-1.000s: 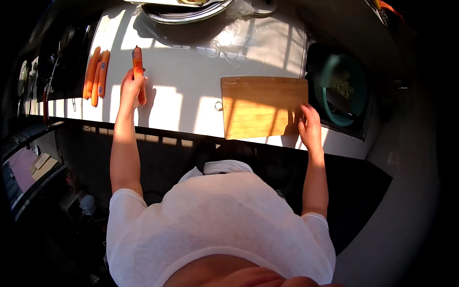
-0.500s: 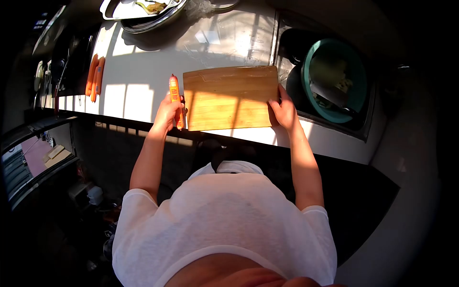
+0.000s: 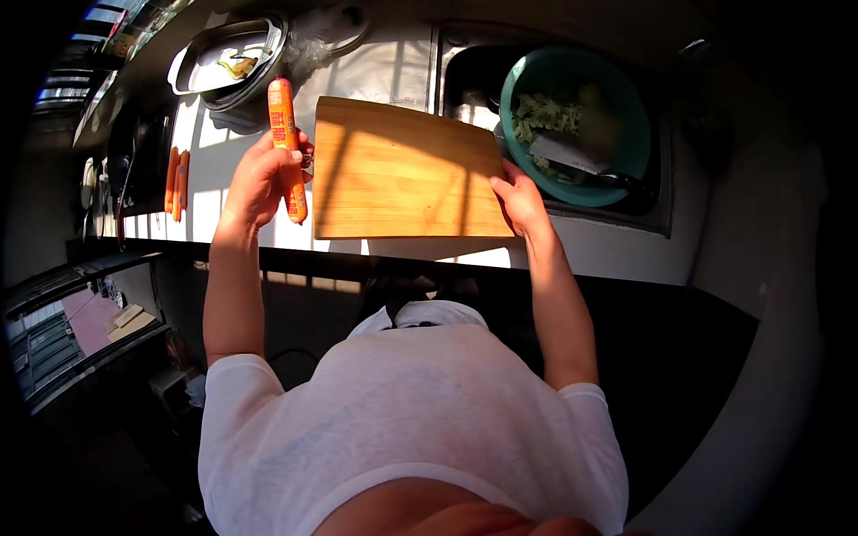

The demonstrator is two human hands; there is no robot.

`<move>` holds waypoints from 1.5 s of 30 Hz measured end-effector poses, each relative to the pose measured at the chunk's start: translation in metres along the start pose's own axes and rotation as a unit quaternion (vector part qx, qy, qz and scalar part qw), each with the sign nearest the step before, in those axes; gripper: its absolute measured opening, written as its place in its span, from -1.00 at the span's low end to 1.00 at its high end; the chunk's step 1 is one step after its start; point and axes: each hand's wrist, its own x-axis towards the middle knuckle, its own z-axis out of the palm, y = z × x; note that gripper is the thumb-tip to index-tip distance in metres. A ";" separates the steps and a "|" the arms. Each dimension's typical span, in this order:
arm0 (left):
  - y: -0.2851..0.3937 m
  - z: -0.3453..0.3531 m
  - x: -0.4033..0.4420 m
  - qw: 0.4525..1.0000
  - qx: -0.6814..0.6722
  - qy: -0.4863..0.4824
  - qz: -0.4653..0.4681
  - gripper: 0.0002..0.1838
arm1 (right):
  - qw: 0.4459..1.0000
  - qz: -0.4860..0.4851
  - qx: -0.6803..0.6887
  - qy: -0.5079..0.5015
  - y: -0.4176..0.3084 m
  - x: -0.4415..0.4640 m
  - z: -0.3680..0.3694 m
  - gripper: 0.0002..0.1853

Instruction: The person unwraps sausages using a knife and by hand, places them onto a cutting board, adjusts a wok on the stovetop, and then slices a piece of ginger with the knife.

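Observation:
An orange wrapped sausage [image 3: 290, 183] stands out in my left hand [image 3: 259, 179], closed round its middle, with some fingers by the ring at the board's left edge. The wooden cutting board [image 3: 407, 174] is gripped at its right edge by my right hand [image 3: 521, 201], thumb on top and fingers underneath or behind. The board appears raised off the white counter [image 3: 201, 201]. More orange sausages [image 3: 177, 183] lie together at the left of the counter.
At the right, a green basin [image 3: 639, 134] in the sink [image 3: 663, 192] holds chopped pale-green vegetables and a knife [image 3: 572, 154]. A white tray [image 3: 210, 71] with food sits at the back left, near a crumpled clear plastic bag [image 3: 308, 45].
My left hand has brought the sausage from the left to the board's left side. My right hand has taken hold of the board's right edge. The view has shifted to the right.

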 end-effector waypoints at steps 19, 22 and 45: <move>-0.123 -0.081 0.021 0.987 0.004 0.069 -0.148 -0.71 | 0.832 -0.056 -0.552 0.022 0.009 -0.008 0.031 -0.55; -0.145 -0.094 0.029 0.988 -0.009 0.040 -0.146 -0.70 | 0.812 -0.055 -0.581 0.010 0.004 -0.002 0.036 -0.56; -0.140 0.296 0.088 0.940 -0.265 -0.030 -0.212 -0.72 | 0.840 0.063 -0.536 -0.050 -0.114 -0.005 -0.226 -0.36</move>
